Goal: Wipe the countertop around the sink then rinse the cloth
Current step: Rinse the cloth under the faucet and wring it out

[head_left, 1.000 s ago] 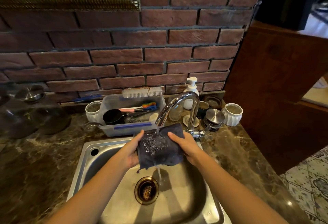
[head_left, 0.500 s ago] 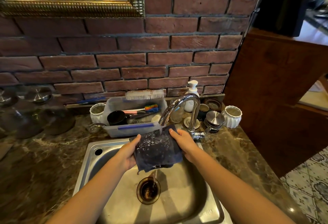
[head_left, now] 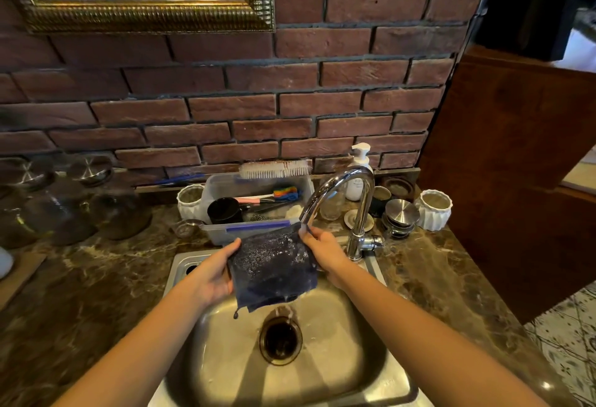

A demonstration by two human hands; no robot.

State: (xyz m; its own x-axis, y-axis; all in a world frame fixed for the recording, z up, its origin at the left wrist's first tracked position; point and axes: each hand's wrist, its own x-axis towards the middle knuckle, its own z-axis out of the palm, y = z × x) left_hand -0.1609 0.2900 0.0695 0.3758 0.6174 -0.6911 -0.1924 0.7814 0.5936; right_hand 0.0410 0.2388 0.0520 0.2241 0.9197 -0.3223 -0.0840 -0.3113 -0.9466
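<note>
A dark blue cloth [head_left: 274, 269] hangs spread over the steel sink [head_left: 322, 374], wet and glistening under the spout of the chrome faucet [head_left: 353, 200]. My left hand [head_left: 214, 272] grips its left edge and my right hand [head_left: 324, 250] pinches its upper right corner just below the spout. Water drips from the cloth's lower edge toward the drain [head_left: 280, 339]. The dark marble countertop [head_left: 90, 290] surrounds the sink on both sides.
A clear plastic tub [head_left: 258, 200] with brushes and a black cup stands behind the sink. White ribbed cups [head_left: 433, 210], a soap pump bottle [head_left: 358, 171] and metal lids sit by the faucet. Glass jars [head_left: 64, 210] stand at back left. A wooden panel [head_left: 516, 180] rises on the right.
The cloth has been raised a little and shifted so its right corner sits under the spout. Both hands keep their hold. The view has tilted upward slightly.
</note>
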